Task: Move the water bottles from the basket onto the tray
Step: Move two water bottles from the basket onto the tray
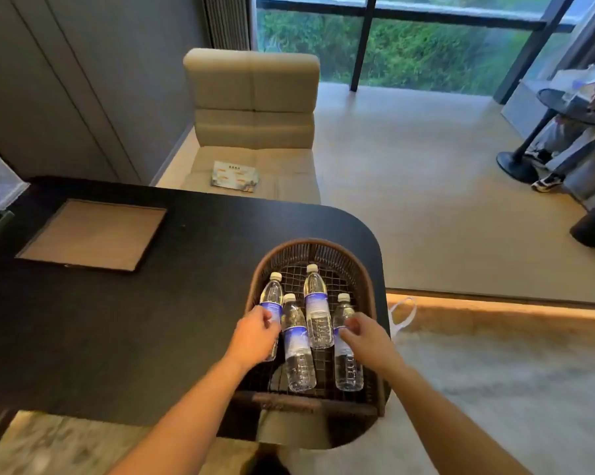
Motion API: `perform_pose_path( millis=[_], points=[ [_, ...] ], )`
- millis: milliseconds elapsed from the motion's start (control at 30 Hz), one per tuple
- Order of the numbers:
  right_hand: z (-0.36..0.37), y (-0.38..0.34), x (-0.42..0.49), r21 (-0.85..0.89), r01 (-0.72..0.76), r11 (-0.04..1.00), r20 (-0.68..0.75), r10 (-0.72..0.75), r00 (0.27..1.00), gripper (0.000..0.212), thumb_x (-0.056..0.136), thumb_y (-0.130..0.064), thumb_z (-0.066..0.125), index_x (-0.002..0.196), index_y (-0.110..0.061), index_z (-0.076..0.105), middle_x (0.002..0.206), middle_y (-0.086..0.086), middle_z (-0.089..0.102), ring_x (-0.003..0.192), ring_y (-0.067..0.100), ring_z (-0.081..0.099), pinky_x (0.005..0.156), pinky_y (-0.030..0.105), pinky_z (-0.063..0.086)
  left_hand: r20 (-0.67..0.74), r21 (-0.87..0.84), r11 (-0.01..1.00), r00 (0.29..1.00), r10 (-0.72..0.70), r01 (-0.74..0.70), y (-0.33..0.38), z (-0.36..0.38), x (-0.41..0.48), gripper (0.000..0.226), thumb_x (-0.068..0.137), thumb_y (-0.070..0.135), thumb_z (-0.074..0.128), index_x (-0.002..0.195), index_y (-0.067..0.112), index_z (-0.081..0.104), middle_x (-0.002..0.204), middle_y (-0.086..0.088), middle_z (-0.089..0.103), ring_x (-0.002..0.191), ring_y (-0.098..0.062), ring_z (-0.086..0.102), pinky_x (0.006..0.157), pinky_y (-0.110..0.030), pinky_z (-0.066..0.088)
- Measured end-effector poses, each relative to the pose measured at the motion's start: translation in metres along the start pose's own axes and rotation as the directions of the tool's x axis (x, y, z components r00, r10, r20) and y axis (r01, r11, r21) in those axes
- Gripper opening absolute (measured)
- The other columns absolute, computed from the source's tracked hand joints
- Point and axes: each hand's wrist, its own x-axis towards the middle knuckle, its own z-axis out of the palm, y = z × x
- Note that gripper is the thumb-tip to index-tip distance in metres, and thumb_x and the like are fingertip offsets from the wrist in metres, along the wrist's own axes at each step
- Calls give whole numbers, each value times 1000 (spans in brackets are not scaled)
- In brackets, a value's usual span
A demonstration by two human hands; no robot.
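A dark woven basket sits on the right end of the black table and holds several clear water bottles with blue labels, lying flat with white caps pointing away. My left hand wraps the leftmost bottle at its label. My right hand closes on the rightmost bottle near its shoulder. Two more bottles lie between them, untouched. A flat brown tray with a dark rim lies on the table to the far left, with nothing on it.
The black table has a rounded right corner just past the basket. A beige chair with a leaflet on its seat stands behind the table. A person sits at a round side table far right. A dark bin stands on the floor.
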Motion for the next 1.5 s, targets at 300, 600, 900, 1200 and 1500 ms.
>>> perform_pose_path(
  millis=[300,600,900,1200,1500],
  points=[
    [19,-26,118,10,-144,990,97,142,985,45,95,-35,68,131,-12,57,89,-7,65,81,10,67,66,28,52,146,-242,956,981,-132,164,11,32,75,68,96,31,65,153,16,34,151,1,38,140,-25,40,114,-32,27],
    [42,-27,170,-82,-279,957,129,288,949,34,87,-43,76,102,-18,58,93,3,67,83,19,66,75,39,56,177,-129,958,956,-233,258,-6,47,120,61,99,25,61,150,5,33,151,-17,46,139,-32,45,117,-44,34],
    [37,-32,176,-58,-327,943,159,332,930,36,79,-34,86,100,-14,66,93,6,73,83,20,72,79,43,62,53,231,944,966,-254,236,8,58,131,69,95,37,65,150,7,36,139,-15,53,124,-31,57,99,-45,50],
    [21,-31,115,167,-159,973,34,156,987,46,78,-32,86,114,-22,59,104,-3,71,92,11,70,86,41,60,104,72,996,993,-55,48,7,37,102,66,88,29,76,144,16,44,138,-3,45,116,-15,51,96,-35,50],
    [42,-46,20,153,77,985,-268,-33,963,58,78,-26,88,112,-52,48,106,-27,63,100,-12,61,80,13,50,42,-233,943,967,253,-237,1,-13,44,42,76,15,85,97,40,58,93,11,71,83,-4,69,71,-28,60]
  ],
)
